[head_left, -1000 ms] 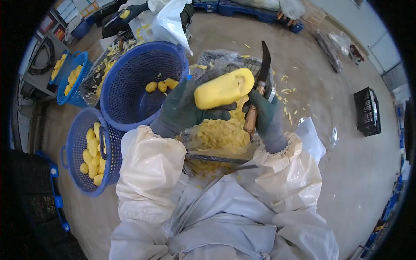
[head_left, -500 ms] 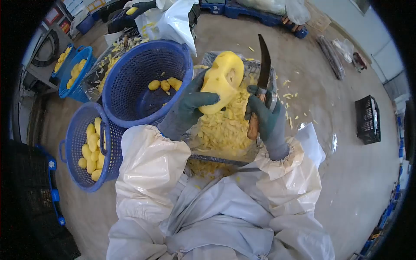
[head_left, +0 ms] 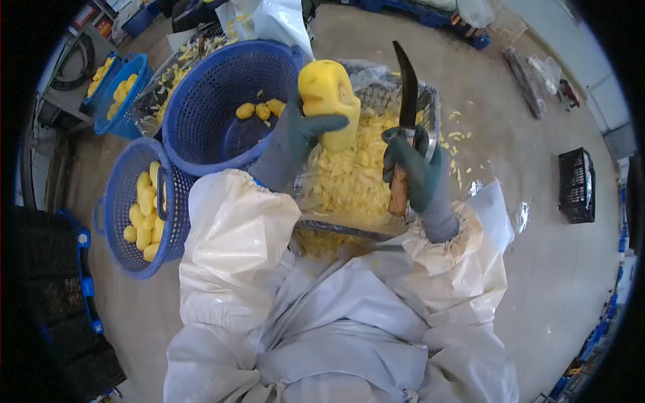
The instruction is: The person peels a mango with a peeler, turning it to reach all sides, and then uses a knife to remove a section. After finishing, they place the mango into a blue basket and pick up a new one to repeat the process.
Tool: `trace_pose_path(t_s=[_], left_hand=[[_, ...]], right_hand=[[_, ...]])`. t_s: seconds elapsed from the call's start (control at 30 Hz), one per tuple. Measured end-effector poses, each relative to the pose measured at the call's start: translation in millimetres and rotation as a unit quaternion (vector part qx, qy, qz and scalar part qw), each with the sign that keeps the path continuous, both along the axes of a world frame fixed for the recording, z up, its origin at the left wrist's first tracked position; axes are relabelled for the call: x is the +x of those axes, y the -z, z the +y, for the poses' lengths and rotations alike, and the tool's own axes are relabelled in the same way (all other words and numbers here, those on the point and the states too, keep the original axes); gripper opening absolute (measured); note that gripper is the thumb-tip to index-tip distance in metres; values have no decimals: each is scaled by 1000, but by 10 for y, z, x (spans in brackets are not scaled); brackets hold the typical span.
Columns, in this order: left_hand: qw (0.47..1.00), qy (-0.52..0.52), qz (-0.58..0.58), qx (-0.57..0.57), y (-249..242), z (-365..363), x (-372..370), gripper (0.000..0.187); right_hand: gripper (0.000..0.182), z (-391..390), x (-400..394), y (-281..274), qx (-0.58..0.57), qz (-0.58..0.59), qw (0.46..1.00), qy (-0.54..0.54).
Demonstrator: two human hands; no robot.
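Wrapped round a large peeled yellow tuber (head_left: 328, 87), my left hand (head_left: 302, 138) wears a green and grey glove. The tuber stands nearly upright, with a dark hollow near its upper right. My right hand (head_left: 418, 168), gloved alike, grips a knife (head_left: 407, 87) by its wooden handle, its dark curved blade pointing up, to the right of the tuber and apart from it. Below both hands is a plastic-lined crate (head_left: 433, 111) holding a heap of yellow peelings (head_left: 356, 178).
A large blue basket (head_left: 208, 80) with a few yellow pieces stands left of the crate. Nearer is a smaller basket (head_left: 176, 218) of yellow tubers. Light blue baskets (head_left: 138, 67) stand farther left. A black crate (head_left: 576, 185) lies right. A co-worker's white apron (head_left: 275, 23) shows at the top.
My left hand has moved slightly left and up, and the tuber has turned more upright. The knife remains in my right hand, which has shifted slightly right. The view has shifted a little.
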State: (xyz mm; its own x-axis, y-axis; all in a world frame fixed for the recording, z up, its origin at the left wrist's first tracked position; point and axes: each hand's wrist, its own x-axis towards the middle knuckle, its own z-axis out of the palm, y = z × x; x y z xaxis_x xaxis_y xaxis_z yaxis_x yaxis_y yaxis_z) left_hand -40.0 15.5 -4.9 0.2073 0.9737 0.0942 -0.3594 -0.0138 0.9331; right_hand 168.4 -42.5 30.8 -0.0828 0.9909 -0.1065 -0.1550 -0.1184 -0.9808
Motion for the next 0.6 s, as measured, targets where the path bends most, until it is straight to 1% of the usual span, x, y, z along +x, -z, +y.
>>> trace_pose_path(t_s=[0.1, 0.17, 0.2, 0.23, 0.27, 0.33, 0.37, 0.4, 0.47, 0.53, 0.6], left_hand=[[996, -43, -75, -21, 89, -34, -39, 60], [996, -47, -75, -17, 140, -63, -111, 61], [996, -50, -75, -16, 174, -105, -171, 61], [996, -53, -74, -14, 207, -154, -240, 61], [997, -54, -47, -2, 216, -213, -323, 65], [989, -144, 38, 22, 314, -420, -373, 68], [978, -189, 79, 35, 395, -548, -389, 69], [968, -232, 89, 31, 479, -651, -376, 74], [943, -282, 174, 32, 654, -888, -389, 77], [905, -331, 266, 28, 816, -991, -409, 83], [919, -318, 231, 31, 899, -1056, -420, 83]], right_hand=[[19, 11, -26, 9, -19, -1, 1000, -9], [20, -10, -47, 61, -35, 5, 999, -23], [21, -50, -105, 50, -60, -13, 998, -5], [21, -95, -127, 64, -67, -7, 998, -14], [20, -137, -148, 74, -75, -2, 997, -23], [20, -205, -211, 134, -93, 2, 995, -43], [20, -241, -245, 205, -107, -1, 993, -53], [20, -232, -264, 247, -123, -5, 990, -65], [20, -334, -346, 383, -118, -44, 988, -91], [20, -437, -440, 537, -114, -82, 984, -109], [20, -573, -526, 549, -114, -69, 983, -126]])
